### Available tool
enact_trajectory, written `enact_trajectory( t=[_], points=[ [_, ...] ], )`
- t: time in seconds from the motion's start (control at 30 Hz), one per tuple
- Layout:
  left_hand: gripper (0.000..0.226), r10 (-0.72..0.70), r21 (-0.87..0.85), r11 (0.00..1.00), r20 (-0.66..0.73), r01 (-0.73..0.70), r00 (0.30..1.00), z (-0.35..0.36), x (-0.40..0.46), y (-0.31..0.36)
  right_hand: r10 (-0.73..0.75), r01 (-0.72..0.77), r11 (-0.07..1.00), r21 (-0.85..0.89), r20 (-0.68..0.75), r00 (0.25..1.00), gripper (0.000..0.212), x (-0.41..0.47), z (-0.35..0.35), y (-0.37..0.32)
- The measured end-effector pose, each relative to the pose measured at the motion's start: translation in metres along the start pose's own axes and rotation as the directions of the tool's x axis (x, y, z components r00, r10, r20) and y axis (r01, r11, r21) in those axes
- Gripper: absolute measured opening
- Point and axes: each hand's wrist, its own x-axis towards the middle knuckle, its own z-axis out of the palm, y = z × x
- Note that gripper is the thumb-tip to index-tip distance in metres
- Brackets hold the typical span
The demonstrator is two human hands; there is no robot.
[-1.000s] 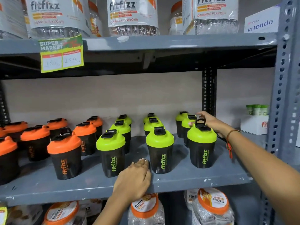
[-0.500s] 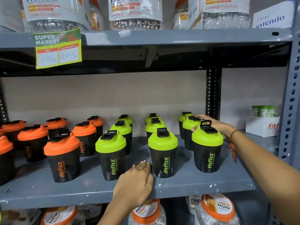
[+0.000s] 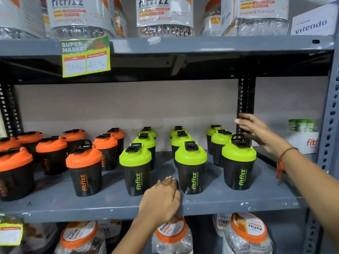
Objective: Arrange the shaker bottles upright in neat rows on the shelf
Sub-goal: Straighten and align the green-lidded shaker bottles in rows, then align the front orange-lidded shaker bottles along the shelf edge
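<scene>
Black shaker bottles stand upright on the grey shelf (image 3: pixel 220 200). Several with green lids form three rows running front to back, fronted by one on the left (image 3: pixel 136 169), one in the middle (image 3: pixel 190 167) and one on the right (image 3: pixel 238 164). Several orange-lidded ones (image 3: pixel 83 168) stand in looser rows to the left. My left hand (image 3: pixel 161 200) rests flat on the shelf's front edge between the left and middle front green bottles, holding nothing. My right hand (image 3: pixel 260 132) hovers with fingers spread, above and behind the right green row, touching no bottle.
The shelf above (image 3: pixel 201 44) carries large clear fitfizz jars (image 3: pixel 165 15) and a price tag (image 3: pixel 85 56). More jars (image 3: pixel 247 233) sit on the shelf below. A perforated black upright (image 3: pixel 245 99) stands behind my right hand, and a white box with green tubs (image 3: pixel 302 132) sits further right.
My right hand has lifted off the back bottles of the right green row and now hovers higher with fingers spread. My left hand has stayed on the shelf edge.
</scene>
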Motion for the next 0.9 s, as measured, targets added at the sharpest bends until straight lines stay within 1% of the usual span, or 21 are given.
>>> enact_trajectory(
  t=[0.03,0.1,0.2,0.27,0.4,0.47,0.57,0.63,0.67,0.7,0.77,0.8,0.83,0.9],
  points=[
    [0.05,0.0,-0.02,1.0,-0.006,0.0,1.0,-0.001,-0.001,0.0,-0.045,0.045,0.999,-0.01,-0.036,0.998,0.045,-0.005,0.001,-0.01],
    [0.05,-0.008,-0.098,0.995,-0.052,0.003,0.999,-0.004,-0.004,0.0,-0.144,0.142,0.99,-0.021,-0.092,0.985,0.036,-0.016,0.005,-0.033],
    [0.045,-0.064,-0.272,0.962,-0.199,0.008,0.978,-0.015,-0.014,0.0,-0.293,0.29,0.956,-0.042,-0.12,0.949,0.026,-0.038,0.019,-0.071],
    [0.043,-0.084,-0.37,0.929,-0.286,-0.029,0.955,-0.023,-0.026,-0.001,-0.369,0.367,0.929,-0.037,-0.133,0.92,0.02,-0.054,0.035,-0.094],
    [0.043,-0.098,-0.514,0.846,-0.411,-0.142,0.907,-0.047,-0.051,-0.014,-0.489,0.494,0.869,0.008,-0.137,0.862,0.015,-0.091,0.089,-0.133],
    [0.04,-0.095,-0.554,0.799,-0.501,-0.235,0.86,-0.067,-0.065,-0.033,-0.529,0.538,0.841,0.055,-0.125,0.839,0.014,-0.11,0.128,-0.151],
    [0.036,-0.107,-0.524,0.775,-0.659,-0.353,0.745,-0.102,-0.085,-0.075,-0.56,0.565,0.817,0.118,-0.068,0.825,0.015,-0.136,0.191,-0.173],
    [0.036,-0.149,-0.5,0.791,-0.717,-0.353,0.681,-0.125,-0.098,-0.115,-0.561,0.558,0.82,0.125,-0.014,0.828,0.024,-0.148,0.238,-0.178],
    [0.038,-0.179,-0.493,0.805,-0.733,-0.331,0.657,-0.135,-0.104,-0.137,-0.536,0.53,0.837,0.138,0.013,0.844,0.029,-0.153,0.264,-0.176],
    [0.041,-0.217,-0.494,0.817,-0.742,-0.298,0.634,-0.143,-0.11,-0.161,-0.498,0.486,0.859,0.162,0.04,0.866,0.034,-0.159,0.29,-0.174],
    [0.054,-0.33,-0.532,0.822,-0.737,-0.204,0.59,-0.153,-0.123,-0.21,-0.399,0.374,0.906,0.198,0.104,0.911,0.047,-0.171,0.339,-0.161],
    [0.062,-0.389,-0.558,0.817,-0.717,-0.143,0.579,-0.156,-0.129,-0.233,-0.349,0.322,0.928,0.188,0.133,0.928,0.058,-0.176,0.362,-0.152],
    [0.071,-0.436,-0.579,0.812,-0.686,-0.074,0.582,-0.156,-0.135,-0.255,-0.306,0.283,0.947,0.154,0.151,0.94,0.072,-0.181,0.382,-0.142],
    [0.088,-0.502,-0.593,0.802,-0.605,0.071,0.619,-0.151,-0.146,-0.293,-0.223,0.218,0.975,0.05,0.146,0.964,0.099,-0.189,0.416,-0.12]
  ],
)
